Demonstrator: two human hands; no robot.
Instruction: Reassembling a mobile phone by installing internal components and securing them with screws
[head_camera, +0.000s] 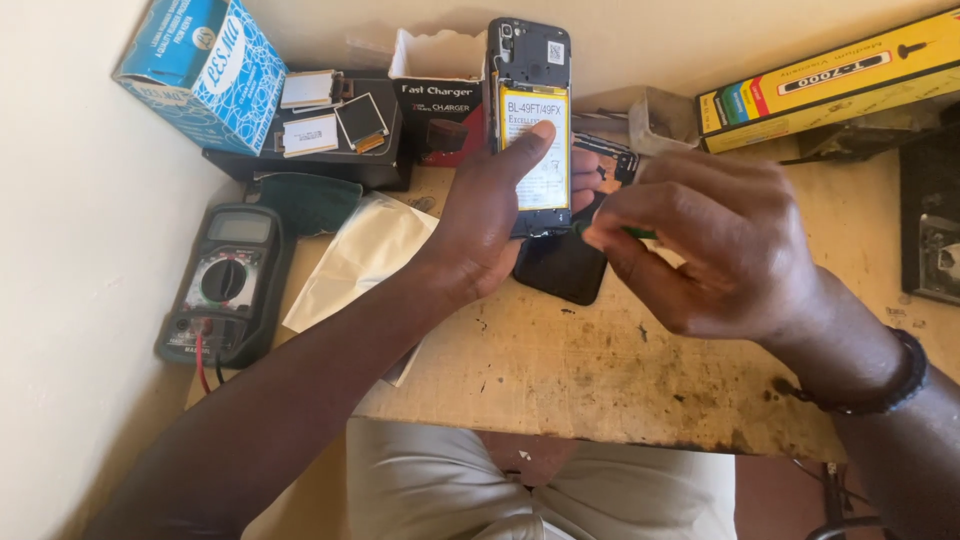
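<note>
Opened phone, back cover off, yellow-and-white battery exposed, held upright above the wooden table. Gripped in the left hand, fingers wrapped round the edges, thumb pressed flat on the battery. Right hand pinched shut on a thin green tool, tip near the phone's lower edge. Probably light, stiff, slippery at the sides; bare circuitry and battery likely fragile, so best held by the frame edges. Dark cover just beneath. Multimeter at left, blue box behind, yellow box at right.
</note>
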